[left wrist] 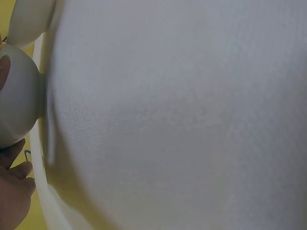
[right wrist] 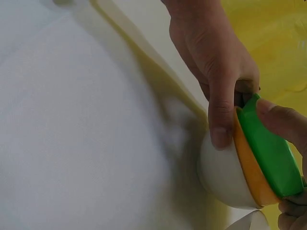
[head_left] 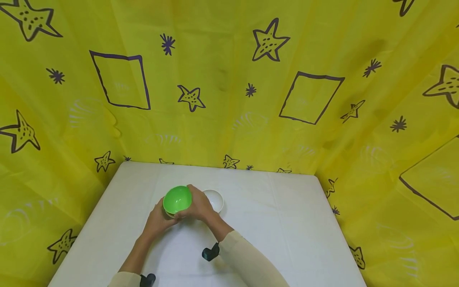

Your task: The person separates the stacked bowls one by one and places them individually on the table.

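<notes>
Pinching the green bowl (head_left: 177,200); right fingers (head_left: 195,193) straddle it.

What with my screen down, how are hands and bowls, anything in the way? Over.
Left hand gripping white bowl, right hand gripping green bowl. Bowls stacked, orange band between. Nearby: second white bowl on table, partly hidden by right hand.

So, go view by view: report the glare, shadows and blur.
Head: a small white glint inside the green bowl; left wrist: the white tablecloth looks hazy, with a soft shadow near the held white bowl; right wrist: a broad, soft-edged shadow on the white tablecloth beside that bowl.
</notes>
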A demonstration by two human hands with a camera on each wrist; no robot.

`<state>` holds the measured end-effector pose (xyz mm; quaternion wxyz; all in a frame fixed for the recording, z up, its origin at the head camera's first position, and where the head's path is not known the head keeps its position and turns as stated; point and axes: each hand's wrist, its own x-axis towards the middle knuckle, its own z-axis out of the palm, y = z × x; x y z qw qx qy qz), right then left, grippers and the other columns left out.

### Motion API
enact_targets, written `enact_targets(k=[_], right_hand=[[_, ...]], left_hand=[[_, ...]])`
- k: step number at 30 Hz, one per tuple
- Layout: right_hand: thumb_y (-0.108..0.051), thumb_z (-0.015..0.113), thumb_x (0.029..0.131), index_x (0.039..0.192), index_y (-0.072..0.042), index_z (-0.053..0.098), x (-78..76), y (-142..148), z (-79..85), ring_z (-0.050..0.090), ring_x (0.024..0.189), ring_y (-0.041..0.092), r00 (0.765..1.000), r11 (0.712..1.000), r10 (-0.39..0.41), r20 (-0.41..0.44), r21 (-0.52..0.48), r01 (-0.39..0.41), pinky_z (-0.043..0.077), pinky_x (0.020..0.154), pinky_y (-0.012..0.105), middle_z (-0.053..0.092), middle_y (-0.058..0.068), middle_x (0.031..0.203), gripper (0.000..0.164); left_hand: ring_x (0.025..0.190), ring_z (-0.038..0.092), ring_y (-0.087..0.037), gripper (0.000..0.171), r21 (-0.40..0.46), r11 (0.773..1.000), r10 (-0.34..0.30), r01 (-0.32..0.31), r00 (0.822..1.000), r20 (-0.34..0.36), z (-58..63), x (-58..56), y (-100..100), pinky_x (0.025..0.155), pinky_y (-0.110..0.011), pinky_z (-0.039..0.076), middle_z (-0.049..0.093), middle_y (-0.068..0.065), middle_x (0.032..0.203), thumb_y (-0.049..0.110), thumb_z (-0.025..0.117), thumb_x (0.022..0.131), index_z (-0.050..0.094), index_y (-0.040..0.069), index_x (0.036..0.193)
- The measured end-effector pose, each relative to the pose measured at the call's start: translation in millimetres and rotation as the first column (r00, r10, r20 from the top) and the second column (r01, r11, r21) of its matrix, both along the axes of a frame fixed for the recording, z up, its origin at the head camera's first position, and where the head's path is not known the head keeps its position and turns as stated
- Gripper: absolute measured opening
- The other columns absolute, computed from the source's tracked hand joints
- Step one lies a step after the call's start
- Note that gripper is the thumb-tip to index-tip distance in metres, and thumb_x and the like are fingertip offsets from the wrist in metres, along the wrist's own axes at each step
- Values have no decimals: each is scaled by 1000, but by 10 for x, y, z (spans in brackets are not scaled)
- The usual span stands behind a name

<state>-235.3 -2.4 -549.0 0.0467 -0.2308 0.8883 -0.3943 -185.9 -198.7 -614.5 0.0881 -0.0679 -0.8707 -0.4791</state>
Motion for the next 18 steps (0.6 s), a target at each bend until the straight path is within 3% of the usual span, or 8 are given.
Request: enact_targets(k=[18], right_hand=[[-35,101,67,138,-13,58,43,103,237,66,108,12,997,994,-70,-34,-81,68,56,91,29,69,-3,121,86]], left_hand=[[136,47,-56,102,-30,999,23,-21,997,78,36,6,11,114,-70,35,51,-37,146,17,95,74,37,-13,152]])
